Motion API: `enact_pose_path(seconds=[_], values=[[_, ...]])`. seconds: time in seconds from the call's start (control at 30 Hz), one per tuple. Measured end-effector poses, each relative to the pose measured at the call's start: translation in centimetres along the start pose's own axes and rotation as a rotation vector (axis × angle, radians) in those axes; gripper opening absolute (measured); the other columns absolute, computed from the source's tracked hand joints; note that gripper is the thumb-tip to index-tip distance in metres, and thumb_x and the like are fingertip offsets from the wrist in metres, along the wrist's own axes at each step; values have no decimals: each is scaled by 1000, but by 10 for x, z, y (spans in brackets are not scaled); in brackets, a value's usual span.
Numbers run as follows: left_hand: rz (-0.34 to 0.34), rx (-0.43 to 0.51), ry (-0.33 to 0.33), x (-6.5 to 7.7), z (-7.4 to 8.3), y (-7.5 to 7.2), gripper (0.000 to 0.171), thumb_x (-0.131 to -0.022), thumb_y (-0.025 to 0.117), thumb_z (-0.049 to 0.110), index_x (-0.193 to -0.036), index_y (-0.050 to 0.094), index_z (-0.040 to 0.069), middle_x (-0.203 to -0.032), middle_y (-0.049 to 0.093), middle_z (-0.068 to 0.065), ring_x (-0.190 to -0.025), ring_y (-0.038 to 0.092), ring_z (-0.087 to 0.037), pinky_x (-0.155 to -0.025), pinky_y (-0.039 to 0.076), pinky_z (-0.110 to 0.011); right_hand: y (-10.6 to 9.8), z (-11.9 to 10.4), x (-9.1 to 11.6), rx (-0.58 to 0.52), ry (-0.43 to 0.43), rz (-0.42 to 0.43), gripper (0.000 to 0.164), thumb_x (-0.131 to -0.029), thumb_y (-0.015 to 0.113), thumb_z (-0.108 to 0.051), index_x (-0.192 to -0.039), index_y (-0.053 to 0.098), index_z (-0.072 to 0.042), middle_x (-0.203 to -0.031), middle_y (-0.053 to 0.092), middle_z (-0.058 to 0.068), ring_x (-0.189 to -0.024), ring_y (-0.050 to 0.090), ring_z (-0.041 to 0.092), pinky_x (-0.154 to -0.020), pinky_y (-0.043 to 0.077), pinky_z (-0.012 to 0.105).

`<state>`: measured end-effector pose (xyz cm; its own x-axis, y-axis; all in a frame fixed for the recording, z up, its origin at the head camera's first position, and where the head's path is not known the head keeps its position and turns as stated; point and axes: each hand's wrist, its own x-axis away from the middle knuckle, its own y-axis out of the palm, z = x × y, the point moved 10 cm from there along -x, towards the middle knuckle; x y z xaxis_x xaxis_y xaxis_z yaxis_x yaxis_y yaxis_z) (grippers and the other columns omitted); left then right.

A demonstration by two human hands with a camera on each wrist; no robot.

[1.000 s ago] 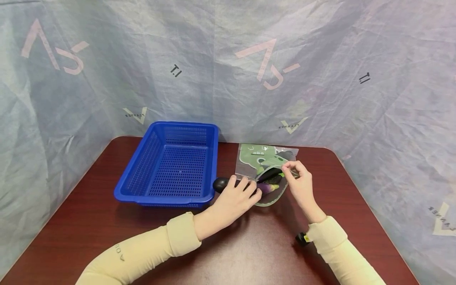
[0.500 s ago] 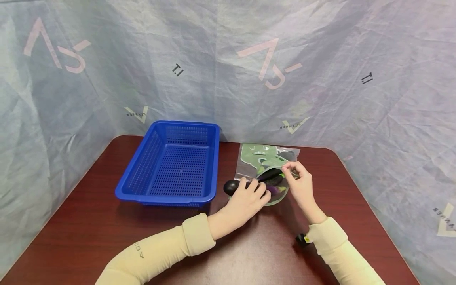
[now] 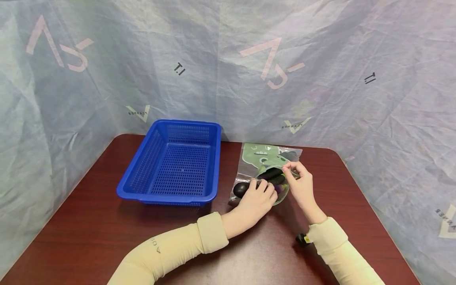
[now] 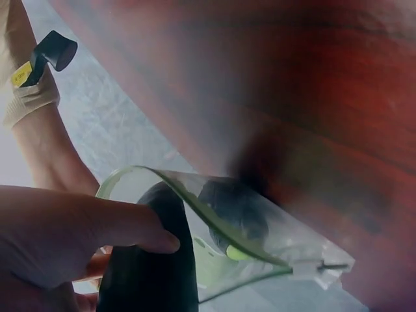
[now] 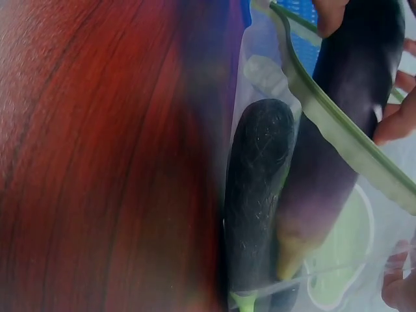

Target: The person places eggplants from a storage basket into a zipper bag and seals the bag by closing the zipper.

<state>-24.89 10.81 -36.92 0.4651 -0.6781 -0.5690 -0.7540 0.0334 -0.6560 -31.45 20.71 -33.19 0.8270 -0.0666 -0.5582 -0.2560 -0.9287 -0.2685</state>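
Note:
My left hand [image 3: 257,202] grips a long dark eggplant [image 3: 240,190], whose rounded end sticks out to the left of the fingers. In the right wrist view the eggplant's purple lower part and pale tip [image 5: 318,188] lie inside a clear plastic bag [image 3: 246,168] with green edging and a green cartoon print. My right hand [image 3: 301,186] pinches the bag's green-edged mouth at its right side. Another dark, long vegetable [image 5: 257,195] with a bright green tip lies in the bag beside the eggplant. In the left wrist view the thumb [image 4: 153,234] presses along the eggplant at the bag's rim.
A blue perforated plastic basket [image 3: 213,178] stands left of the bag on the reddish-brown table [image 3: 171,225]. A grey printed cloth [image 3: 199,91] hangs around the table's back and sides. A small black device [image 3: 302,239] sits at the right sleeve cuff.
My left hand has moved right with the eggplant, sliding it further into the bag. My right hand has stayed at the bag's mouth.

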Motion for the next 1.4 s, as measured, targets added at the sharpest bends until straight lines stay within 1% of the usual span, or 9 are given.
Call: enact_pose_path(seconds=[0.1,0.3,0.5,0.7,0.93,1.13,1.2,1.27,1.4], values=[[-33,-18,-6,-2,4,7,44,-96,20,14,-102,63,21,-101,58,0,-94,50,-21,-82,40,-39,0,0,0,-7,5,1,9,-88,62,-3,-90,62,6,-80,60,8,-79,57,1,-67,43,15],[-115,-28,-8,-6,12,21,33,-95,30,21,-107,61,21,-104,58,1,-99,49,-21,-85,39,-41,1,1,0,0,0,-5,10,-88,62,-3,-92,63,6,-80,60,10,-80,57,1,-68,43,15],[-147,-36,-42,-9,17,28,41,-94,24,18,-106,63,19,-103,59,-1,-99,50,-22,-82,40,-42,3,0,0,-12,-10,-5,9,-88,62,-2,-91,63,6,-79,60,11,-80,59,6,-66,44,16],[-152,-56,-57,-9,19,31,41,-93,24,18,-106,63,18,-103,58,-2,-97,50,-22,-79,40,-41,2,0,0,-11,-15,5,8,-87,62,0,-91,63,7,-76,58,10,-76,57,5,-65,43,15],[-166,-40,-52,1,18,37,42,-96,22,19,-116,60,18,-110,58,1,-98,49,-18,-78,39,-36,1,3,-1,-31,-19,3,9,-88,61,0,-91,62,8,-80,60,14,-78,57,4,-66,44,14],[-119,4,-32,11,11,28,42,-96,21,19,-116,58,19,-113,58,1,-97,50,-17,-74,38,-35,0,2,0,-15,-30,2,8,-88,61,0,-90,62,8,-83,60,18,-78,56,5,-66,43,15],[-102,37,-24,14,9,25,37,-96,27,21,-115,58,19,-113,57,0,-97,50,-17,-73,37,-34,0,1,0,-12,-30,4,8,-88,61,0,-90,62,8,-83,60,18,-80,57,5,-68,43,15],[-97,74,-12,17,7,25,29,-92,41,28,-114,58,19,-112,57,0,-97,50,-17,-73,37,-34,0,1,1,-7,-26,2,8,-88,61,0,-90,61,8,-84,60,18,-82,57,5,-71,43,16],[-101,143,7,25,1,24,41,-78,64,36,-114,57,19,-112,57,-2,-98,50,-19,-71,37,-35,0,3,2,-5,-7,-11,9,-89,61,-2,-91,61,7,-84,59,16,-83,57,4,-72,43,16]])
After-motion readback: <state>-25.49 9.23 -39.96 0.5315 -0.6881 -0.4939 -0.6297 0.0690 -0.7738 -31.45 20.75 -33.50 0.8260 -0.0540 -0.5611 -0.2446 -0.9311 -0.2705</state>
